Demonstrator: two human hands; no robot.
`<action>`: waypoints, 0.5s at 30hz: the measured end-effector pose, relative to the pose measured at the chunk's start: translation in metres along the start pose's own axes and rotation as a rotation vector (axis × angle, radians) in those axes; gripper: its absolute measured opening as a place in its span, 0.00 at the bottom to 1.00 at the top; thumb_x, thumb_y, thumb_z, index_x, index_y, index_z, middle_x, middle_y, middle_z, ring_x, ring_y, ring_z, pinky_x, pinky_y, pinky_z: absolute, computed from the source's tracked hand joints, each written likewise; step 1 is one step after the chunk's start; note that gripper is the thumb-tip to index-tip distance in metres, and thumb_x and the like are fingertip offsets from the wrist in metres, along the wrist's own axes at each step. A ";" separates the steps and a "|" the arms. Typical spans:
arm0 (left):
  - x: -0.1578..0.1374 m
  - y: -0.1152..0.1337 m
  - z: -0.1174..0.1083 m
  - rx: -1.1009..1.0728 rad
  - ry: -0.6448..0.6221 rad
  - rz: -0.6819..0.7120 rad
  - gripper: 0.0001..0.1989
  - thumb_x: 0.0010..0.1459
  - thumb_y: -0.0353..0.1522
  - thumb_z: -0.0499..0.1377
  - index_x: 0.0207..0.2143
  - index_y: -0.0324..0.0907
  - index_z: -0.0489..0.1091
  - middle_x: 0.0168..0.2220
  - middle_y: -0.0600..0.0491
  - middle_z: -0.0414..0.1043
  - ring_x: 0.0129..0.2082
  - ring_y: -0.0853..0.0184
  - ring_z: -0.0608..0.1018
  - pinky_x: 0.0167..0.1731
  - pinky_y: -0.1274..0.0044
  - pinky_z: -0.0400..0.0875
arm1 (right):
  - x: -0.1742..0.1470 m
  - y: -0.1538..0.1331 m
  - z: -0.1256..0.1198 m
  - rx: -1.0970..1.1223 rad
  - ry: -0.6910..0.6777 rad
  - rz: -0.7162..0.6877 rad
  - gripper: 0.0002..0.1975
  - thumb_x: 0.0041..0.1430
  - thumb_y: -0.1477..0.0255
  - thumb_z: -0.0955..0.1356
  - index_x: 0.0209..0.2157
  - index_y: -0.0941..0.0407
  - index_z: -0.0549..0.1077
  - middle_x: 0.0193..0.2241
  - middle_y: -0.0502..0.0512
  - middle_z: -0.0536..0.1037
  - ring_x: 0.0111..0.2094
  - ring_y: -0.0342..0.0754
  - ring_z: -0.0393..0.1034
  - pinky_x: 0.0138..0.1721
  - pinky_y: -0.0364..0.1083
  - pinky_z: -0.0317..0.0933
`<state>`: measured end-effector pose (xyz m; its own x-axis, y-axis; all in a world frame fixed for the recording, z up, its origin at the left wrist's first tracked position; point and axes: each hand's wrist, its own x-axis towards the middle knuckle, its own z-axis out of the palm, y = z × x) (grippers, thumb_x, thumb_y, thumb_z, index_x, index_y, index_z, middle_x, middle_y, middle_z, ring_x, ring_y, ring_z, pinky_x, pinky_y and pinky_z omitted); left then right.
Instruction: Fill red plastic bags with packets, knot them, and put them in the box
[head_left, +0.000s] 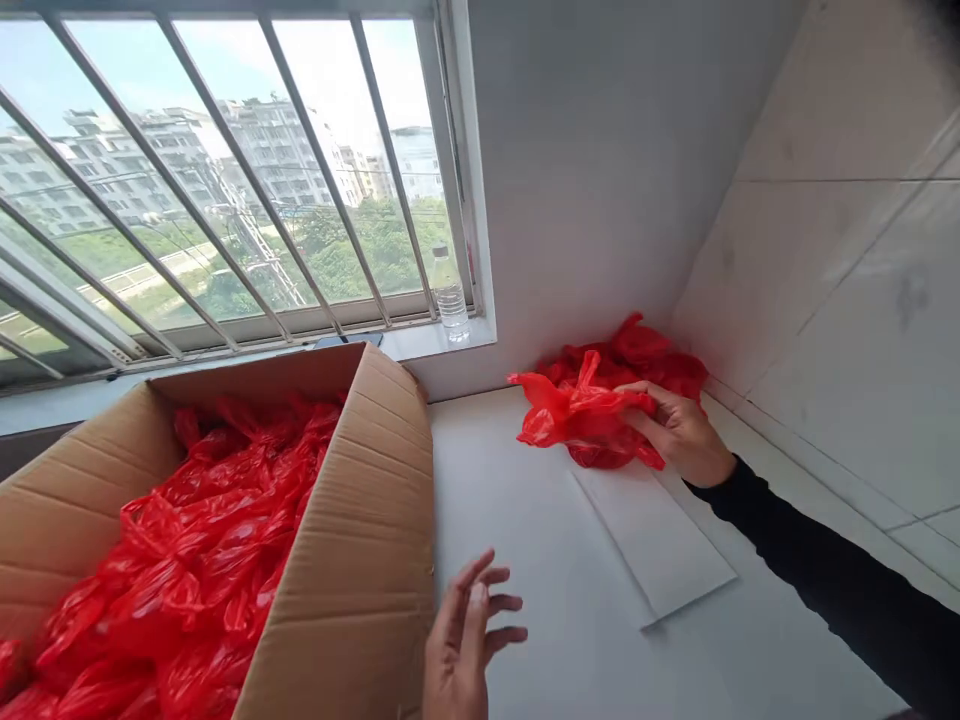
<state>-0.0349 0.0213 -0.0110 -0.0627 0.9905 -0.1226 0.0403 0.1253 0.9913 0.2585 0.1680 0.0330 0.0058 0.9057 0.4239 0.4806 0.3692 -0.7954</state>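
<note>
And here's your right hand (679,430), stretched out toward the corner, thumb and fingers pinched on a crumpled red plastic bag (574,405)! You have it by one side, so the loose film fans out away from your palm; a light pinch like that probably suits something so thin and slippery. It's up over the far end of a flat white panel (660,560), paper or board, you can't tell which, and the bag hides that end.

Just behind it, a heap of red bags (641,345) sits against the wall, where the corner likely keeps it from spreading. Where your bag ends and the heap begins is hard to pick out.

Over to your left hand (459,650): nothing in it, fingers spread and gently curled above the white tabletop (540,650), just beside the cardboard box (360,520). That free hand looks ready for light film, relaxed rather than braced.

And what a load in that box! Knotted-looking red bundles (202,560) fill it, the raised cardboard sides seemingly there to fence them in. Up on the windowsill, a clear capped bottle (451,300) stands in the corner, well apart from both hands, presumably parked clear of the work.
</note>
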 end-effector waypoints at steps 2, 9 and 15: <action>0.010 -0.013 0.010 -0.197 0.042 -0.114 0.27 0.65 0.51 0.51 0.62 0.52 0.63 0.57 0.46 0.70 0.50 0.56 0.76 0.41 0.66 0.79 | -0.046 -0.010 0.010 0.130 -0.160 0.066 0.13 0.65 0.61 0.67 0.47 0.52 0.73 0.38 0.52 0.76 0.38 0.47 0.71 0.40 0.45 0.67; -0.003 -0.056 0.029 -0.183 -0.155 -0.134 0.16 0.61 0.42 0.62 0.46 0.42 0.73 0.46 0.46 0.77 0.46 0.58 0.78 0.47 0.70 0.73 | -0.140 -0.014 0.044 0.229 -0.453 0.265 0.08 0.67 0.65 0.63 0.41 0.51 0.72 0.37 0.51 0.73 0.36 0.46 0.68 0.40 0.47 0.65; -0.015 -0.066 0.026 -0.070 -0.091 -0.114 0.11 0.65 0.41 0.58 0.40 0.43 0.71 0.43 0.49 0.76 0.41 0.63 0.77 0.41 0.75 0.73 | -0.162 -0.011 0.044 0.145 -0.554 0.240 0.11 0.60 0.70 0.65 0.46 0.51 0.68 0.44 0.54 0.73 0.46 0.51 0.68 0.50 0.51 0.62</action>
<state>-0.0108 -0.0001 -0.0755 0.0273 0.9715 -0.2357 -0.0316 0.2365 0.9711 0.2140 0.0265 -0.0460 -0.3757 0.9262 -0.0307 0.3977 0.1313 -0.9081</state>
